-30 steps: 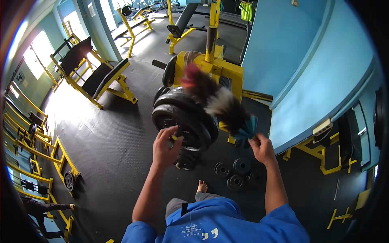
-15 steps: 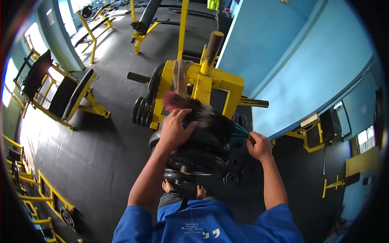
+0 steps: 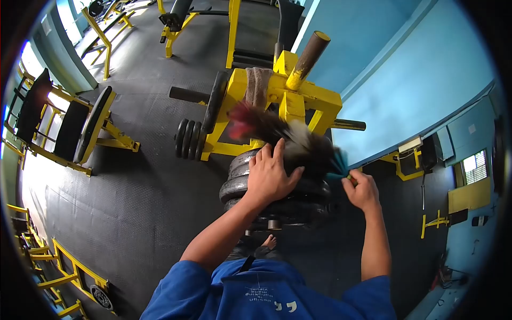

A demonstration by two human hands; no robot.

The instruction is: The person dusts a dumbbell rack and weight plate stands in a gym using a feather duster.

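My left hand [image 3: 271,176]: open, flat on stacked weight plates [image 3: 277,200], steadying them. My right hand [image 3: 362,190]: closed around feather duster [image 3: 282,136] handle, feathers sweeping plate tops.

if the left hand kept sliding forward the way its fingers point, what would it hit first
Probably the feather duster: the left hand lies flat on the stacked weight plates, fingers pointing up-frame at the feathers just ahead. Beyond those is the yellow machine frame. Depth is unclear.
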